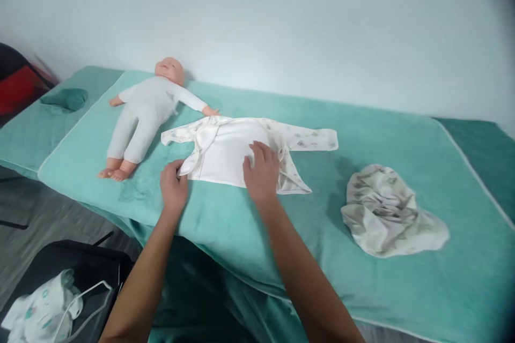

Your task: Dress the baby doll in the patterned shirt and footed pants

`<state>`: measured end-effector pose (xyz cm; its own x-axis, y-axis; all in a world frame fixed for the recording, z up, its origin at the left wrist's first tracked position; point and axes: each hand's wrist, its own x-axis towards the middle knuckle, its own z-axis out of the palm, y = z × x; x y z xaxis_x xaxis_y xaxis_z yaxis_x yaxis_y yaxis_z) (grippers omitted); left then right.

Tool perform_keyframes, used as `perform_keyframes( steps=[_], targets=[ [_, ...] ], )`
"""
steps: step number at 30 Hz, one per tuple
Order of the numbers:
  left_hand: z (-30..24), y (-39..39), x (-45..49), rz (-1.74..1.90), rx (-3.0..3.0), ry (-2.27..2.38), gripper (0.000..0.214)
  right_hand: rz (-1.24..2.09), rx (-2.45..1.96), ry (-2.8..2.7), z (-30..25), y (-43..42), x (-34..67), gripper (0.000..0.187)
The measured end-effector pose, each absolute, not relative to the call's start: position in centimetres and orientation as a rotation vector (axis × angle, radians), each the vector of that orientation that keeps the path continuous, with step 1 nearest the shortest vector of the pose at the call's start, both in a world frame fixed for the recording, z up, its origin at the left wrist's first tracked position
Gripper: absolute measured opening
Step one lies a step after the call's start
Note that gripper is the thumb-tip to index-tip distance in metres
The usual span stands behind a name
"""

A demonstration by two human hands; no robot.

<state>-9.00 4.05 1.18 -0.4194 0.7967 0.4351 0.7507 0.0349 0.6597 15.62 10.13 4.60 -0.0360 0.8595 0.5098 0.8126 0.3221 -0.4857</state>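
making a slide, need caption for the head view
Left hand pinches a spread shirt by its corner, right hand over it, doll alongside.

A shirt (229, 144) lies on a bed (229, 220) between a doll (147, 99), left, and a bundle (386, 214), right, with a wall (281, 27) behind. In front of the bed, at lower left, a chair (90, 257) holds a cloth (42, 308).

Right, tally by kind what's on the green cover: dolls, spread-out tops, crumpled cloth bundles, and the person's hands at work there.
Doll: 1
Spread-out top: 1
Crumpled cloth bundle: 1
Person's hands, left hand and right hand: 2
Total: 5
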Motion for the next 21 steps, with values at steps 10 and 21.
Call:
perform_keyframes(
  steps=[10,21],
  targets=[
    [1.9,4.2,-8.9,1.865,1.439,2.057,0.046,-0.040,-1.932,-1.926,4.0,6.0,23.8,0.030],
    [1.4,4.3,-8.9,1.685,1.646,2.026,0.035,0.670,-1.904,-1.233,6.0,10.5,27.2,0.024]
  ],
)
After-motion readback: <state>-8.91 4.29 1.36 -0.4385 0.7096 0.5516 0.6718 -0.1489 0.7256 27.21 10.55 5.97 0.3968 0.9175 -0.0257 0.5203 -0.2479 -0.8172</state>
